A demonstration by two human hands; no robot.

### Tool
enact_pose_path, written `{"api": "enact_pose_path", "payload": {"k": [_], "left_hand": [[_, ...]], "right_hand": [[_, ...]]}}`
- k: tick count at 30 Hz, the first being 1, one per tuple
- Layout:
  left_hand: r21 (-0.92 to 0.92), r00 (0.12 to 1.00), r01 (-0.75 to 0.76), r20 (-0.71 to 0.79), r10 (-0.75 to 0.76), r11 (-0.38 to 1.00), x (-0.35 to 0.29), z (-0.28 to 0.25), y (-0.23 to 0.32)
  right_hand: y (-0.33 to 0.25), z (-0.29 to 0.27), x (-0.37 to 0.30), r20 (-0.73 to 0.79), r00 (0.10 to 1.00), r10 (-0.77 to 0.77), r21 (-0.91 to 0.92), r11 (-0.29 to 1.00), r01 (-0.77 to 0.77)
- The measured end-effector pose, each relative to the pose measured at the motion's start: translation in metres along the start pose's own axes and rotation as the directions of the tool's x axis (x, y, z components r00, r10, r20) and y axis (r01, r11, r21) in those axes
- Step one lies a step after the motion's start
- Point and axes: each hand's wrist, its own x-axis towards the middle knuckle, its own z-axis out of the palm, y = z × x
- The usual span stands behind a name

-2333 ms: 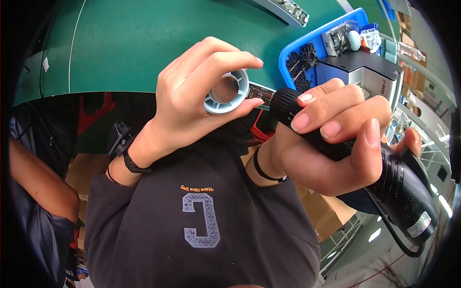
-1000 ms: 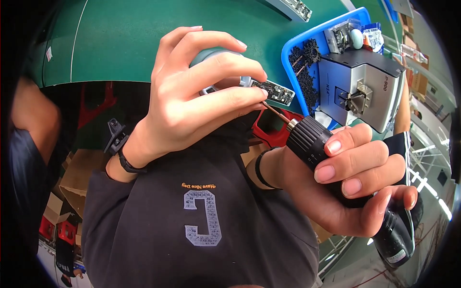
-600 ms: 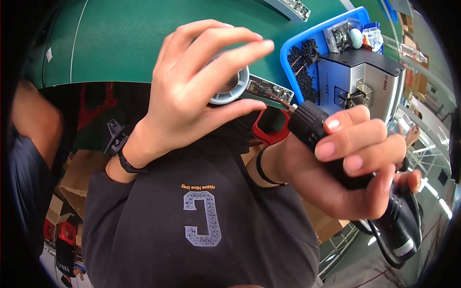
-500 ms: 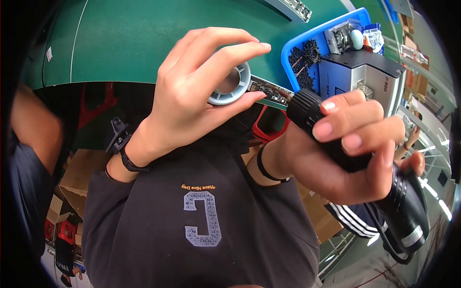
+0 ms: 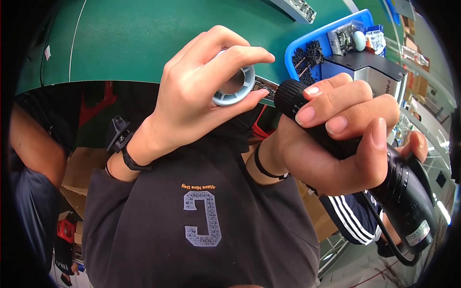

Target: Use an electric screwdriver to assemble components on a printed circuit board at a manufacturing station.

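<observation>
My left hand (image 5: pixel 189 91) curls round a pale grey-blue round plastic part (image 5: pixel 249 81) with a ribbed rim, thumb below and fingers above. The inside of the part faces right. In my right hand (image 5: pixel 336 149) is a black electric screwdriver (image 5: pixel 403 192), its knurled collar (image 5: pixel 288 98) pointing up and left toward the round part. A gap separates the collar from the round part. The screwdriver's bit cannot be made out. Behind the gap a narrow strip with a circuit board (image 5: pixel 264 85) shows partly at the table's edge.
On the green table (image 5: pixel 129 43), a blue bin (image 5: pixel 289 56) holds small black pieces (image 5: pixel 312 55) and plastic packets (image 5: pixel 342 38). Beside it stands a silver-and-black machine (image 5: pixel 365 65). A metal housing (image 5: pixel 297 10) lies at the far edge. Other people are close on both sides.
My right hand has brought the screwdriver left and slightly up, nearer the round part. The bit, visible earlier, is now lost from sight. My left hand has shifted a little right.
</observation>
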Motion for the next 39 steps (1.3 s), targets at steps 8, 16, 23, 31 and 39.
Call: {"api": "enact_pose_path", "payload": {"k": [8, 16, 23, 31, 39], "left_hand": [[-0.032, 0.999, -0.032, -0.037, 0.030, 0.999, -0.002, 0.002, -0.002], [-0.090, 0.993, -0.026, -0.117, 0.015, 0.996, -0.001, 0.007, -0.006], [-0.143, 0.992, -0.075, -0.109, 0.060, 0.987, 0.006, 0.009, 0.001], [-0.002, 0.992, -0.051, -0.112, 0.051, 0.999, 0.000, 0.008, 0.003], [0.120, 0.982, -0.125, -0.125, 0.140, 0.985, -0.004, 0.014, -0.005]], "right_hand": [[-0.002, -0.024, 0.008, 0.275, 0.959, 0.063, -0.065, 0.997, -0.047], [0.006, -0.016, 0.004, 0.219, 0.974, 0.062, -0.167, 0.986, -0.025], [0.003, -0.012, -0.003, 0.145, 0.984, 0.104, -0.175, 0.981, -0.078], [-0.017, -0.008, -0.007, -0.232, 0.953, 0.195, -0.050, 0.976, -0.212], [-0.047, -0.126, 0.045, -0.444, 0.841, -0.309, -0.382, 0.914, 0.134]]}}
